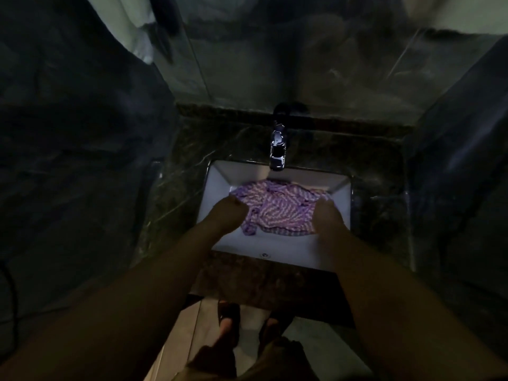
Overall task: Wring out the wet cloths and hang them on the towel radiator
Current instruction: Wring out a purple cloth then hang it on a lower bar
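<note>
A purple and white zigzag cloth (277, 206) lies crumpled in the white rectangular sink (220, 177). My left hand (228, 214) grips the cloth's left edge, fingers curled into the fabric. At the cloth's right edge my right hand (327, 215) holds it the same way. Both hands are low inside the basin. The towel radiator is not in view.
A chrome tap (277, 149) stands at the back of the sink, its spout over the basin. Dark marble counter (176, 193) surrounds the sink, with dark tiled walls close on both sides. My feet in sandals (229, 320) show on the pale floor below.
</note>
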A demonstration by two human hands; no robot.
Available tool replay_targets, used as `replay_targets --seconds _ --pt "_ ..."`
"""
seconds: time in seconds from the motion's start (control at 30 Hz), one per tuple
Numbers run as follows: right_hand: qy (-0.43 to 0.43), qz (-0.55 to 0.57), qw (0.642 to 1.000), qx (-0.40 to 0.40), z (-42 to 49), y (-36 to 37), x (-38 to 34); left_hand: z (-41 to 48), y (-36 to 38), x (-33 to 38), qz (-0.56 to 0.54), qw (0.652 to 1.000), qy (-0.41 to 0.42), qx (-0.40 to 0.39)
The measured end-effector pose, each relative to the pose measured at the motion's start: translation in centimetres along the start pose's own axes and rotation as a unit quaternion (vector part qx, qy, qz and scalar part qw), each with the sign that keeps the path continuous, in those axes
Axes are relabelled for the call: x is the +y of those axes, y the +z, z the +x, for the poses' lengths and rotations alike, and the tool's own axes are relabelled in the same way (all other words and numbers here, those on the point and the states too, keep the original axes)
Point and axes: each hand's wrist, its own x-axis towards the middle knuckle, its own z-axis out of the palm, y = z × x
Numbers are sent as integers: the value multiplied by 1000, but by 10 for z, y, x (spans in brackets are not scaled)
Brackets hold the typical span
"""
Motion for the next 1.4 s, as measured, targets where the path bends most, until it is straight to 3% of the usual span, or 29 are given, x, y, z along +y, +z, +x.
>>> replay_targets --seconds 0.1,0.13,0.27,0.47,0.57,0.87,1.07,1.3,1.4 --pt "94 90 991 43 5 -7 6 6 1 -7 -8 1000 -11 -13" --pt "99 109 989 21 -1 -10 8 6 0 -8 1 1000 -13 -23" --pt "44 85 995 -34 -18 -25 13 9 -13 -3 -3 999 11 -31" --pt "-68 116 990 38 -41 -90 2 7 -24 13 -51 997 31 -55" --pt "-103 155 983 10 -57 -126 -5 -3 -31 25 -63 994 50 -80" --pt "-256 267 924 99 -137 -261 -54 -42 -55 57 -30 959 267 -92" --pt "-256 310 906 130 -195 -327 -71 -78 -66 88 -62 923 372 -77" --pt "-165 299 920 190 -219 -354 -44 -105 -100 111 -119 921 370 -9" --pt "-138 277 934 178 -223 -354 -35 -114 -116 121 -142 908 393 38"
